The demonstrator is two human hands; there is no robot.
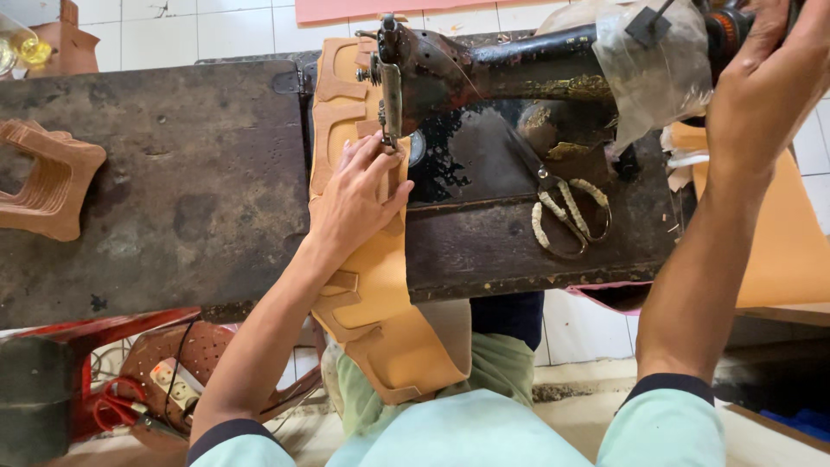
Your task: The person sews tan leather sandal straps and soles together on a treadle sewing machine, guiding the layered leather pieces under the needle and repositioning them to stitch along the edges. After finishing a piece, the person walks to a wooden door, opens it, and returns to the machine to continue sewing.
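Head view looks straight down on a worn dark table (pixel 173 190) with a black sewing machine (pixel 519 60) at its far right. The left hand (pixel 359 199) lies flat, fingers spread, pressing a long tan leather strip (pixel 372 294) onto the machine bed just beside the needle (pixel 387 130). The strip runs from the far side under the machine head, across the table edge and down onto the person's lap. The right hand (pixel 765 86) is up at the far right end of the machine, closed around the handwheel there; the wheel itself is mostly hidden, so the grip cannot be told exactly. Scissors (pixel 566 212) with wrapped handles lie on the bed between the arms. A stack of cut tan pieces (pixel 47 177) sits at the table's left edge. Red-handled pliers (pixel 117 411) lie on the floor, near left.
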